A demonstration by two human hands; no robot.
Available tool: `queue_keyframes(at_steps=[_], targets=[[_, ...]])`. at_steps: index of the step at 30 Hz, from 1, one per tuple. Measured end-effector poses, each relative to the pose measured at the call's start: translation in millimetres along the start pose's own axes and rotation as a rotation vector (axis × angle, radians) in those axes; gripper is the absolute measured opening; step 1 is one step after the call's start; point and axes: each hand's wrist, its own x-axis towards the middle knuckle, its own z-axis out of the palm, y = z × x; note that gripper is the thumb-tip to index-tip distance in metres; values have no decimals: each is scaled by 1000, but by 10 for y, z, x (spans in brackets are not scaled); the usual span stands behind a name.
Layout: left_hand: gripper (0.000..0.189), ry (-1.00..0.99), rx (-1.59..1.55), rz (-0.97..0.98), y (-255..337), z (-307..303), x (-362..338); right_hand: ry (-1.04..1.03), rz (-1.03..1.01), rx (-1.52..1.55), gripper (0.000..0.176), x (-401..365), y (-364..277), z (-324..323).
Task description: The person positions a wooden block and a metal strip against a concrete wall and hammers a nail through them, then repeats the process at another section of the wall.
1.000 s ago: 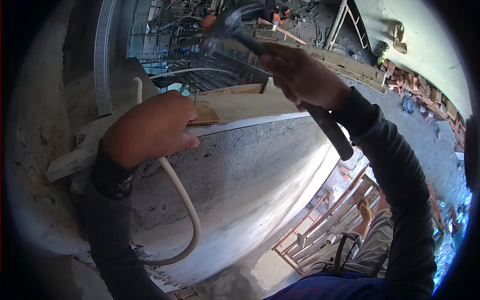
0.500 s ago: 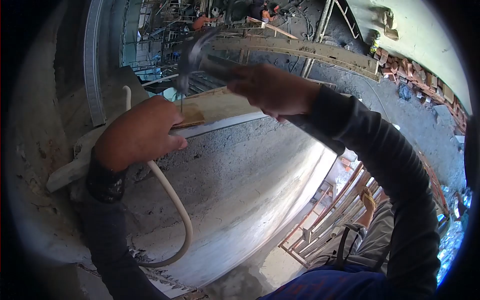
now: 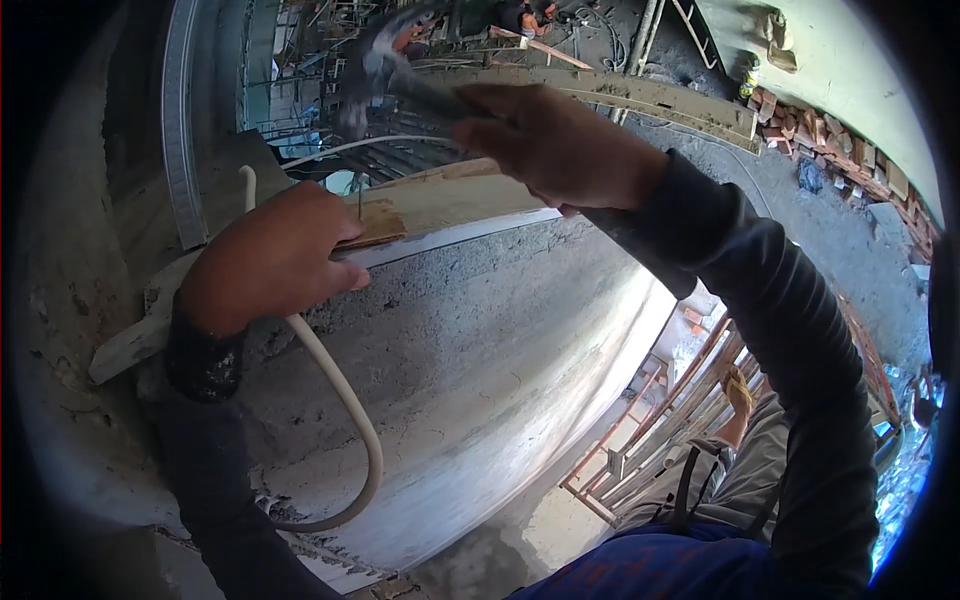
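Hammer: head lifted back off the nail – half a second ago it was down at the top; blurred now, with a gap between them.
Right hand: fingers wrapped around the hammer's handle, pulled up slightly with it.
Left hand: barely moved; index finger by the nail and wood piece, thumb lower and apart from it. Pinching nail or wood – can't tell.
Nail: roughly upright at the wood piece, shank showing; nailing looks unfinished, I'd judge.
Wood piece: on top of the concrete wall, by its pale edge strip; no clear shift.
Pipe: curves down below the left hand, apart from the hammer.
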Motion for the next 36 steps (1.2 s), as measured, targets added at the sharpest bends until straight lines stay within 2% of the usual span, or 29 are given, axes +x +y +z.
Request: queue_keyframes(at_steps=[3,6,9,12,16,17,20,21,24,27,31,34,36], targets=[[39,-1,-12,-24,-5,9,5,176,-26,43,31,-51,-3,-34],[41,-4,-23,-52,28,-5,-9,304,-72,61,33,-41,131,210],[42,34,-8,12,-4,13,-13,-4,16,-30,36,-10,222,245],[44,-9,-10,-33,32,-20,4,-3,36,-25,36,-79,108,83],[43,21,18,-38,16,6,-8,298,-6,138,32,-49,76,107],[44,12,6,-53,28,-1,-6,284,-1,121,33,-29,108,147],[44,12,30,-35,36,-7,1,-56,-65,-101,35,-4,236,230],[44,19,45,-18,35,-9,-1,-140,91,-73,34,-3,99,116],[44,6,-5,-13,38,-21,-4,13,-15,-33,34,-82,-21,87],[44,74,58,74,-51,42,8,280,-9,95,33,-11,3,72],[43,24,24,15,13,-10,-10,-24,66,-62,31,-66,149,339],[42,27,34,22,20,-22,6,-5,52,-10,31,-71,128,211],[40,32,35,16,22,6,-3,225,-15,39,30,-61,127,129]])
